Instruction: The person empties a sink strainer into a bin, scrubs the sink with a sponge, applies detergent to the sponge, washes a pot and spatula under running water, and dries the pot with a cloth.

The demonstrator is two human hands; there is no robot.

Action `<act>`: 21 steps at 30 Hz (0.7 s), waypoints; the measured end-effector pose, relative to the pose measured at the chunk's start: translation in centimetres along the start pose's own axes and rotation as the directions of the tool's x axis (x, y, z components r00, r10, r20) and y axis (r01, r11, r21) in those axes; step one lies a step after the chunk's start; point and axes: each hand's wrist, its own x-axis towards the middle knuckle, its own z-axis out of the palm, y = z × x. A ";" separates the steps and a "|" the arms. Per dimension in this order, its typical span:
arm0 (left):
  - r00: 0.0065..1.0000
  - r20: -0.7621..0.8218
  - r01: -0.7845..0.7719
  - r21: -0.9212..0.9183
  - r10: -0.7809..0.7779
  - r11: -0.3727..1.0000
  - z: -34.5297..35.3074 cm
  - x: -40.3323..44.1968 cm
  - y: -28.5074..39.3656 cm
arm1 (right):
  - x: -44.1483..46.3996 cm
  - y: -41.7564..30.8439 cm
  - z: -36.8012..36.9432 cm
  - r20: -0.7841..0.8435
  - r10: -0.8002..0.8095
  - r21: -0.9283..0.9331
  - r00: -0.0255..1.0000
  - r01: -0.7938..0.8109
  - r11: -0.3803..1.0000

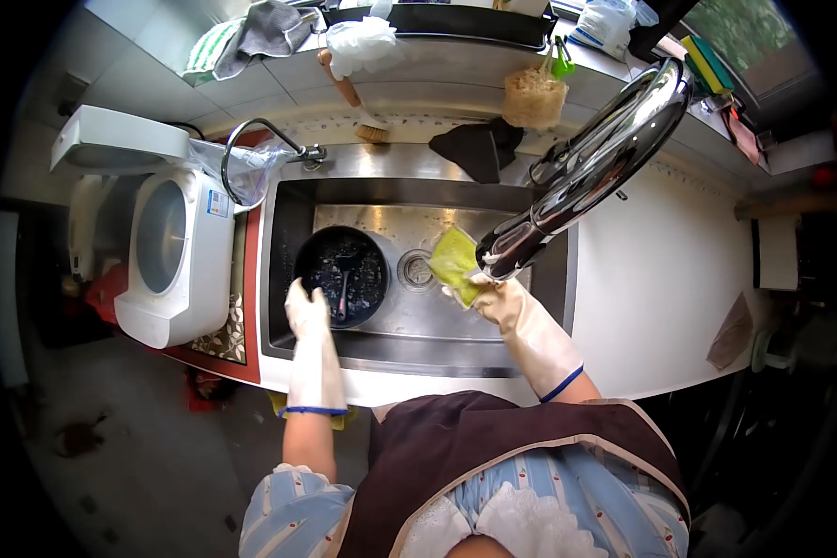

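Observation:
A dark round pot (pixel 374 314) sits in the left half of the steel sink, with suds and a utensil with a dark head (pixel 344 270) inside. My left hand (pixel 307 312), in a long white rubber glove, is at the pot's lower left rim, its thumb and fingers apart. Whether it touches the rim I cannot tell. My right hand (pixel 498 302), gloved the same way, grips a yellow-green cleaning cloth (pixel 455 260) beneath the end of the shiny faucet (pixel 586 181). Part of my right hand's fingers is hidden by the cloth and faucet.
The sink drain (pixel 417 270) lies between pot and cloth. A white appliance with a raised lid (pixel 181 251) stands left of the sink, near a thin curved tap (pixel 268 126). Behind the sink are a brush (pixel 372 133), a dark cloth (pixel 479 151) and a hanging beige scrubber (pixel 535 98).

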 end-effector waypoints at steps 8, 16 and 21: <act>0.609 0.719 0.193 -0.544 0.336 0.816 -1.4 -5.9 19.5 | -0.6 0.7 1.9 -0.315 -0.063 -0.455 0.947 -0.093 0.886; 0.732 0.629 0.174 -0.544 0.262 0.821 11.2 -6.2 22.1 | 2.0 2.8 -1.9 0.011 -0.641 -0.799 0.767 0.392 0.456; 0.642 0.693 0.365 -0.652 0.328 0.665 10.6 -6.4 25.2 | 0.0 0.3 -1.6 -0.163 -0.500 -0.715 0.851 0.247 0.654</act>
